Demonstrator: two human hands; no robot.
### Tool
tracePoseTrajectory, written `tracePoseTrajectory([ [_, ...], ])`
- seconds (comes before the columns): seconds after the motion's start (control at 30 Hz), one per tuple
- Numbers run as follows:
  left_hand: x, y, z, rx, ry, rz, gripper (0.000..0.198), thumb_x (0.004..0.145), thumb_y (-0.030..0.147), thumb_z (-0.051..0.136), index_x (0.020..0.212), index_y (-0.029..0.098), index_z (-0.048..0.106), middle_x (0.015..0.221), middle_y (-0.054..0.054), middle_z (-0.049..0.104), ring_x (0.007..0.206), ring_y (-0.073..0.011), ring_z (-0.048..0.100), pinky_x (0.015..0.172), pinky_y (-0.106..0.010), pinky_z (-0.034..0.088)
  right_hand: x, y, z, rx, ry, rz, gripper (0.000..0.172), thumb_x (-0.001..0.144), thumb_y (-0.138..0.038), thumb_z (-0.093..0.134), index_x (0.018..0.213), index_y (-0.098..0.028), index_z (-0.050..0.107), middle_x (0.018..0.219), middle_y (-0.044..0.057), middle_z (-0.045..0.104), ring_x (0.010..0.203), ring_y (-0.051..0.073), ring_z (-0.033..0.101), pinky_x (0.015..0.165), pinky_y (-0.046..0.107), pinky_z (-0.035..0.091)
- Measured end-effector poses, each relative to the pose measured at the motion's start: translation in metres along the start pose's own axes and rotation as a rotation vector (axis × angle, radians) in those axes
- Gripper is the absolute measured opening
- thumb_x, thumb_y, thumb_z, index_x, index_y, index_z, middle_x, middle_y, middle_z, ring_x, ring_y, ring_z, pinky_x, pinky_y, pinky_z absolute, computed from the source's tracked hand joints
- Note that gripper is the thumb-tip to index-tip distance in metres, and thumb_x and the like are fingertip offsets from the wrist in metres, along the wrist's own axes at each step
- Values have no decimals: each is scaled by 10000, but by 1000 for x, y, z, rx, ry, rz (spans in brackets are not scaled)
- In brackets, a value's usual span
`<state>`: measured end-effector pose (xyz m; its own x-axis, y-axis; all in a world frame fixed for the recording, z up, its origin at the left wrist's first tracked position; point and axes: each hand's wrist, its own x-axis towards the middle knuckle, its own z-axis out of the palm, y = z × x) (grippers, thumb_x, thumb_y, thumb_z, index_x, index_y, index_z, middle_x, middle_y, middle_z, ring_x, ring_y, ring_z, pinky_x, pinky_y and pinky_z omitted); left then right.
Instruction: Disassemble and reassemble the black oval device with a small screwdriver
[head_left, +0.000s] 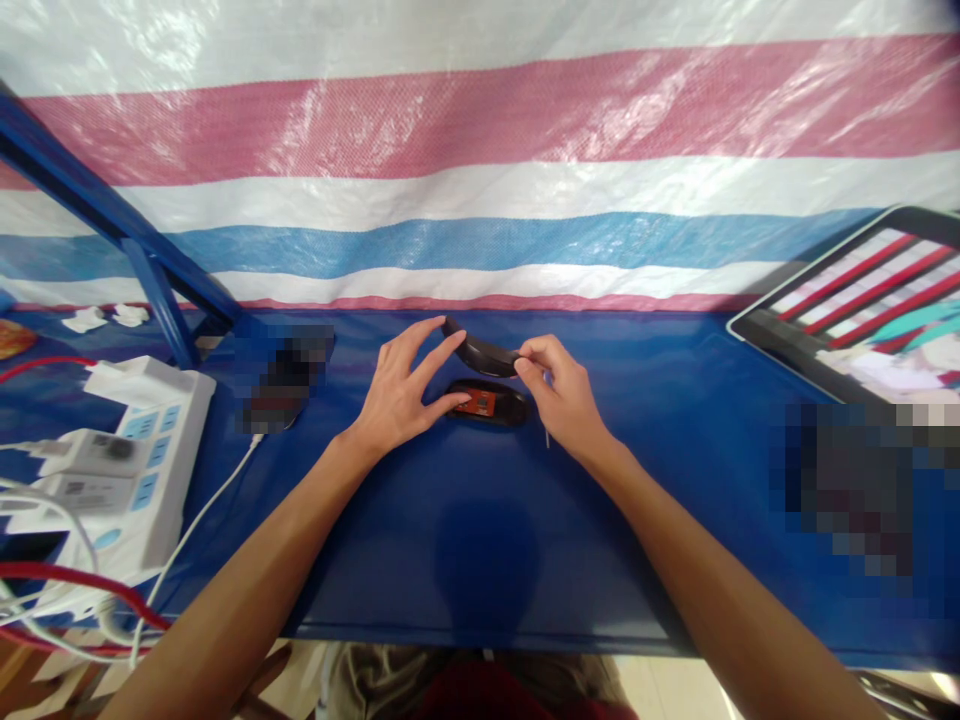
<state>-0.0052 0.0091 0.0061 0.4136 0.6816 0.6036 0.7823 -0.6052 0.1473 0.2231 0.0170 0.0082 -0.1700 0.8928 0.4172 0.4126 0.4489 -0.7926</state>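
Striped sheet (480, 130) behind, blue desk (375, 560) below, two dark pieces at centre

Biggest first: one sheet fills the whole background, white with bands of red and blue, crinkled and shiny. Under it runs one glossy desk. Over to the right, one framed screen (806, 345) leans in, red and pale stripes on its display. Far left, one white power strip (169, 500), and I count three white plugs (101, 452) along it! Beside that lies one phone-like slab (289, 375), pixelated, a white cable (214, 505) running from its near end.

Now the middle, and two hands at work. The right hand (564, 390) has a clear grip, thumb and finger pinching the right end of one black cover (484, 356). The left hand (394, 390) is spread wide, fingertips at the cover's other end; whether that grip clasps or merely touches, I cannot tell.

What a look to that cover: smooth, curved, tilted down to the right, held just above one dark base (508, 408). Rounded and oblong, the base lies on the desk, its bright orange-red inside (484, 402) exposed, the left thumb right at its edge.

Smallest of all, far left: two crumpled white scraps (85, 319).
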Motion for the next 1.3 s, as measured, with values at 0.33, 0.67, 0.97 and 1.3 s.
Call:
tracePoseTrajectory([
  [0.33, -4, -3, 2, -113, -89, 100, 591, 860, 460, 597, 1372, 203, 451, 1256, -132, 578, 1146, -272, 546, 984, -412, 382, -2, -1, -2, -58, -75, -130, 367, 843, -438, 595, 1120, -198, 591, 1114, 89, 646, 995, 228, 621, 864, 362, 499],
  [0.67, -4, -3, 6, -186, -367, -44, 918, 765, 569, 652, 1490, 224, 209, 1332, -129, 522, 1209, -291, 494, 1031, -431, 336, -2, 5, -9, -353, -211, -321, 513, 834, -420, 623, 1306, -242, 528, 1181, 79, 644, 1085, 256, 591, 971, 418, 434],
  [0.97, -6, -3, 11, -155, -383, -80, 872, 756, 510, 668, 1470, 227, 256, 1195, -95, 596, 1115, -272, 544, 1016, -444, 339, -4, 13, -1, -455, -334, -373, 446, 825, -402, 643, 1224, -208, 605, 1154, 98, 656, 1055, 244, 603, 982, 434, 417],
  [1.3, -5, -1, 11, -211, -388, -88, 762, 814, 492, 627, 1448, 238, 289, 1248, -88, 571, 1156, -256, 526, 1023, -415, 343, -5, 8, -2, -518, -426, -303, 507, 821, -301, 629, 1304, -184, 528, 1294, 140, 546, 1168, 288, 527, 970, 468, 404],
])
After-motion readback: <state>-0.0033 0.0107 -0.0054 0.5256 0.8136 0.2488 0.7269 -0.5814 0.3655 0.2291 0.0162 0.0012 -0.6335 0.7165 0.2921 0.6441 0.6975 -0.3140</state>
